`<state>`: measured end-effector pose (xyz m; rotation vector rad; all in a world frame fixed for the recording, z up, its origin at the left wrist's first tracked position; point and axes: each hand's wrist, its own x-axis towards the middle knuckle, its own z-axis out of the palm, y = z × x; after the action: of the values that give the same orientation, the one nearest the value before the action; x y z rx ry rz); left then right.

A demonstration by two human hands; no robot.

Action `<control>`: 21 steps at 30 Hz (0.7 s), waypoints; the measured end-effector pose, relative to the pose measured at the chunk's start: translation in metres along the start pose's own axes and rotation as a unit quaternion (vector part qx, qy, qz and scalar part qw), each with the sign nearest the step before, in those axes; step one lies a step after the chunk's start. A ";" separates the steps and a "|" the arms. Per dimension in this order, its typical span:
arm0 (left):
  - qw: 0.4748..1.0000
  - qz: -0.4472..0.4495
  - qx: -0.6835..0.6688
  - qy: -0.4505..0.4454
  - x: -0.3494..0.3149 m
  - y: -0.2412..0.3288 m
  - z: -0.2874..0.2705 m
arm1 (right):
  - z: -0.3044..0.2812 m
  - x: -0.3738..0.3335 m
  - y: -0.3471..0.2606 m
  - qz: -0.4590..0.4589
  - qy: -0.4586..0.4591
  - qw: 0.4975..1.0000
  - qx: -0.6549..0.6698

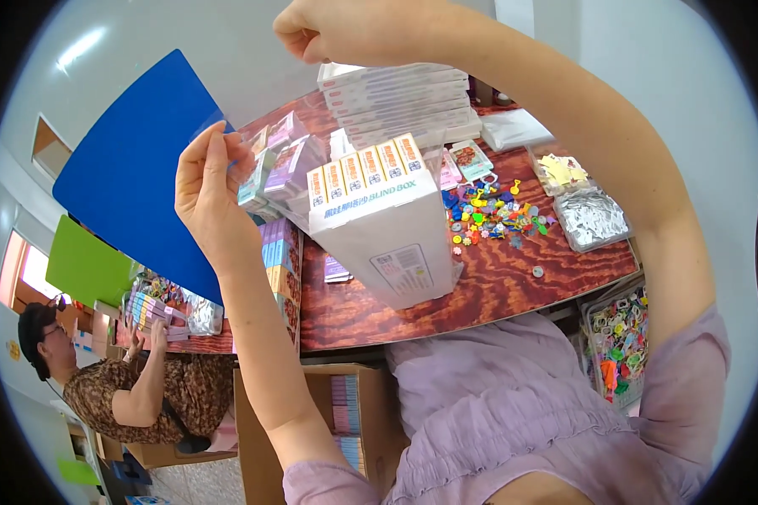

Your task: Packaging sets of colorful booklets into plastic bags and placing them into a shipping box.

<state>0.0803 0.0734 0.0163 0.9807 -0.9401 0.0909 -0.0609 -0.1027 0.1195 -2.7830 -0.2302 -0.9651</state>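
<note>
My left hand is raised at the left with thumb and fingertips pinched together. A faint edge of clear plastic film shows at its fingertips. Up at the top edge, my right hand is curled closed; what it grips, if anything, is hidden. Between and below my arms stands a tall white display box, its top showing a row of small orange-and-white boxes. Clear plastic shows along its lower right corner.
White flat boxes are stacked behind. Small colourful charms lie scattered right of the display box, near a tray of silvery pieces. Wrapped small packs sit left. A blue divider separates a co-worker. An open carton stands below.
</note>
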 end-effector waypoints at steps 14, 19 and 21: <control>0.814 0.114 0.435 -0.367 -0.039 0.019 0.031 | 0.004 -0.004 -0.008 -0.068 0.046 0.978 -0.190; 0.892 0.010 0.305 -0.334 -0.035 0.008 0.038 | 0.006 -0.010 -0.024 0.006 0.037 0.952 -0.303; 0.902 -0.020 0.294 -0.316 -0.037 0.006 0.040 | -0.006 -0.017 -0.017 -0.047 0.017 0.994 -0.096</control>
<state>0.0292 0.0592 0.0027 1.6432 -1.5373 0.0168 -0.0810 -0.0895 0.1153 -2.9489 -0.2796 -1.1125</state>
